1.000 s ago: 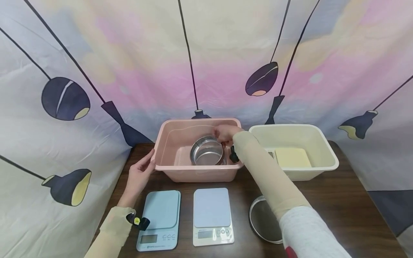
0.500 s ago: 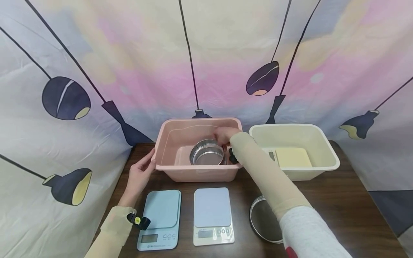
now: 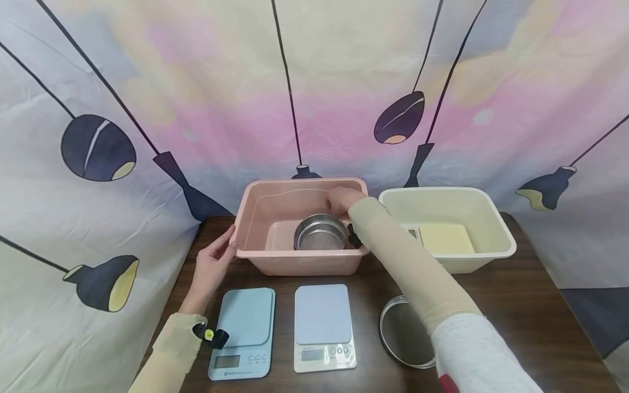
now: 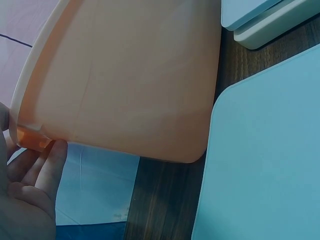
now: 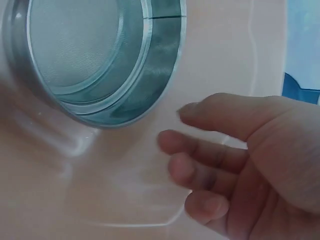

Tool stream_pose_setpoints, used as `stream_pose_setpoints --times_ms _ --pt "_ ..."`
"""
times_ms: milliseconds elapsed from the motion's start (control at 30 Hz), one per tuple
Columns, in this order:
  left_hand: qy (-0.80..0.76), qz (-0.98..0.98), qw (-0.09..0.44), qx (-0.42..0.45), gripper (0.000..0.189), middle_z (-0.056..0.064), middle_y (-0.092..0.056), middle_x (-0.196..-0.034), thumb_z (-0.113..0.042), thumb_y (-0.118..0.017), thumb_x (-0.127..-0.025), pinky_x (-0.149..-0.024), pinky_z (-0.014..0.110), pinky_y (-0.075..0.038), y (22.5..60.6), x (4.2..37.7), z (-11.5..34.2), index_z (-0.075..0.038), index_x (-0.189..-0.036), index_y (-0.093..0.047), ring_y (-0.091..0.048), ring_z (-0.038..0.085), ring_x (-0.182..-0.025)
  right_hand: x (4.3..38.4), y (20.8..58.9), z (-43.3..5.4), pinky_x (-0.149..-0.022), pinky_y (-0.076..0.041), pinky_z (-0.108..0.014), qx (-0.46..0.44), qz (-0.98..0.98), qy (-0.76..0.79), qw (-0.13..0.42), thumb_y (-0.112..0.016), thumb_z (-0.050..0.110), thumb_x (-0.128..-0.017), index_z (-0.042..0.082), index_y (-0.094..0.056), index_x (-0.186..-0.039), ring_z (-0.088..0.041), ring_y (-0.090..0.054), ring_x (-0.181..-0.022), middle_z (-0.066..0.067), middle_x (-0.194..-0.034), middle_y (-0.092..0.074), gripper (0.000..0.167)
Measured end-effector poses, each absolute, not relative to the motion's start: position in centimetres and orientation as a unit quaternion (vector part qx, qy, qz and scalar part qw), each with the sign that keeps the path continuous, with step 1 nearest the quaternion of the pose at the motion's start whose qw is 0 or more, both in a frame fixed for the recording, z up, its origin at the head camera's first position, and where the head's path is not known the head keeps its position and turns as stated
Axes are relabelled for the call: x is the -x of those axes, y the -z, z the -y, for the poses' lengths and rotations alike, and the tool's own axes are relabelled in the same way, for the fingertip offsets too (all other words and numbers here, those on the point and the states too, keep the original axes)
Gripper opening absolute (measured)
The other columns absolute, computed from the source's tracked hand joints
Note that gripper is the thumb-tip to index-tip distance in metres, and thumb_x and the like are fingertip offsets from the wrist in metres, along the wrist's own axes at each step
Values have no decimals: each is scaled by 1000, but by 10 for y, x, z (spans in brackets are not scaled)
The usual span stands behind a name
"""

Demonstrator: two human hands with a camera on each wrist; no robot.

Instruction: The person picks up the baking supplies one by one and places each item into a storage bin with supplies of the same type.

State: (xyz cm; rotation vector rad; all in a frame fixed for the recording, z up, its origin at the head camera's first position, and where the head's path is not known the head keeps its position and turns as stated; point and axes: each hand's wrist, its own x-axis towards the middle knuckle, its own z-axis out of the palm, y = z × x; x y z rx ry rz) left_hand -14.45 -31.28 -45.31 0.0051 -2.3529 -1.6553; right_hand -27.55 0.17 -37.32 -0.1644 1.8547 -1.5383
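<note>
My left hand (image 3: 211,267) grips the left rim of a pink plastic basin (image 3: 295,265), its fingers under the rim in the left wrist view. A round metal sieve (image 3: 320,236) with a mesh bottom sits inside the basin, right of its middle. My right hand (image 3: 342,200) hovers within the basin near its back right corner. The right wrist view shows this hand's fingers (image 5: 200,152) loosely bent, with nothing between them and a small gap to the sieve (image 5: 155,65).
A cream basin (image 3: 496,240) holding a yellow-topped scale (image 3: 446,239) stands to the right. In front lie a blue scale (image 3: 247,316), a white scale (image 3: 322,315) and another round sieve (image 3: 405,333), partly behind my right forearm. A patterned cloth (image 3: 196,82) hangs behind the table.
My right hand has come off the sieve's rim and moved slightly up and back. The sieve has shifted a little right and sits flatter. My left hand stays on the basin.
</note>
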Motion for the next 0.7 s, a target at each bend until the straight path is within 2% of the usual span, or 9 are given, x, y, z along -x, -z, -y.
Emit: stream_pose_setpoints --times_ms 33,67,167,233,300,400,700 --pt "570 811 131 -2 45 17 -54 -151 -11 -61 -106 -79 13 -58 453 145 312 -10 -151 -55 -63 -11 -99 270 362 -5 -86 -57 -37 -30 -729 594 338 -83 44 -80 33 -76 -116 -17 -69 -107 2 -112 -76 38" --pt "570 811 130 -2 45 17 -54 -151 -10 -60 -106 -80 12 -58 453 144 312 -10 -151 -55 -63 -11 -99 273 359 -5 -81 -55 -37 -64 -753 571 321 -80 41 -82 32 -76 -110 -17 -68 -104 3 -107 -75 30" --pt "571 810 130 -3 44 17 -54 -151 -9 -58 -106 -81 12 -58 453 144 311 -10 -151 -55 -63 -11 -99 286 359 -6 -73 -49 -36 -51 -816 492 299 -65 25 -94 20 -70 -104 -21 -60 -98 -2 -104 -66 13" --pt "573 809 130 -3 45 17 -54 -151 -10 -59 -106 -81 13 -58 453 143 311 -10 -150 -56 -63 -10 -100 296 361 -8 -73 -47 -35 35 -870 397 290 -55 11 -98 14 -67 -108 -23 -56 -95 -6 -106 -62 17" --pt "572 810 129 -3 45 18 -53 -151 -12 -61 -106 -82 13 -57 452 143 311 -10 -151 -55 -63 -9 -101 304 363 -11 -74 -47 -31 159 -916 275 247 -55 3 -98 7 -68 -116 -23 -56 -94 -8 -110 -63 23" --pt "572 810 127 -2 46 19 -52 -152 -14 -62 -106 -82 13 -57 453 143 312 -9 -151 -54 -64 -8 -103 311 360 -15 -78 -52 -32 264 -940 129 173 -58 4 -98 5 -72 -124 -22 -58 -95 -8 -114 -68 29" --pt "576 808 127 -7 45 18 -53 -152 -15 -61 -106 -82 14 -58 453 143 311 -11 -151 -55 -64 -10 -100 305 349 -26 -95 -52 -38 327 -933 98 113 -62 11 -99 9 -74 -116 -24 -61 -103 -6 -111 -71 21"
